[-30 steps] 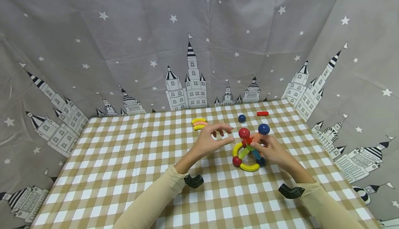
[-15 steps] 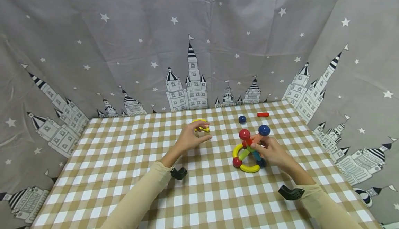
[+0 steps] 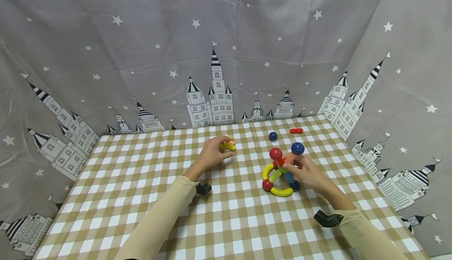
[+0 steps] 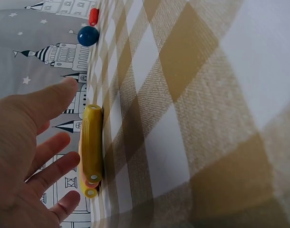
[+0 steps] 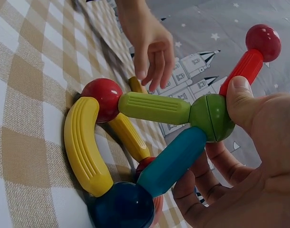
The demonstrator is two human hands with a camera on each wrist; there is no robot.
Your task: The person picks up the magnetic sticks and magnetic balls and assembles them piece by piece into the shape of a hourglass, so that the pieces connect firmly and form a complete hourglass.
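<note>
My right hand (image 3: 310, 173) grips a structure of magnetic sticks and balls by its middle. The thumb lies against the red stick (image 5: 246, 66) near the green ball (image 5: 206, 116). Green and teal sticks slope down to a base ring with yellow curved sticks (image 5: 85, 147). On top are a red ball (image 3: 275, 153) and a blue ball (image 3: 297, 148). My left hand (image 3: 211, 153) is beside a small group of loose curved sticks (image 4: 92, 142), yellow with a salmon one between. Its fingers are parted and loosely bent, fingertips right at the sticks.
A loose blue ball (image 3: 273, 136) and a short red stick (image 3: 296, 130) lie near the table's back edge. A checked cloth (image 3: 141, 181) covers the table. A grey curtain (image 3: 148, 55) with printed castles hangs behind and at the sides.
My left hand has moved away from the structure, leftward to the loose curved sticks, and now overlaps them. My right hand keeps its grip on the structure in the same place.
</note>
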